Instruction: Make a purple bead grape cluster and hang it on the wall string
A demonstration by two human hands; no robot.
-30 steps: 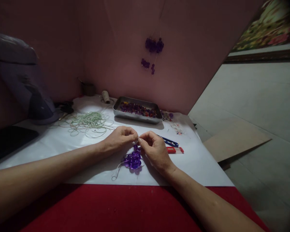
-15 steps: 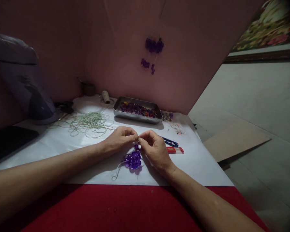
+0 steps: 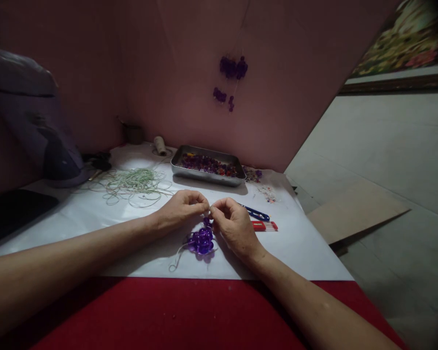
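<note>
The bead cluster (image 3: 202, 240) is purple — the cord (image 3: 138, 181) pale green, the sheet (image 3: 299, 253) white, the wall (image 3: 175, 73) pink

Lighting is dim, with sheen on the white sheet (image 3: 131, 156) left of the metal tray (image 3: 207, 178) and shadow before it.

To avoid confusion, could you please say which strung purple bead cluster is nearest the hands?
The glossy purple bead cluster over the white sheet; others hang against the pink wall.
</note>
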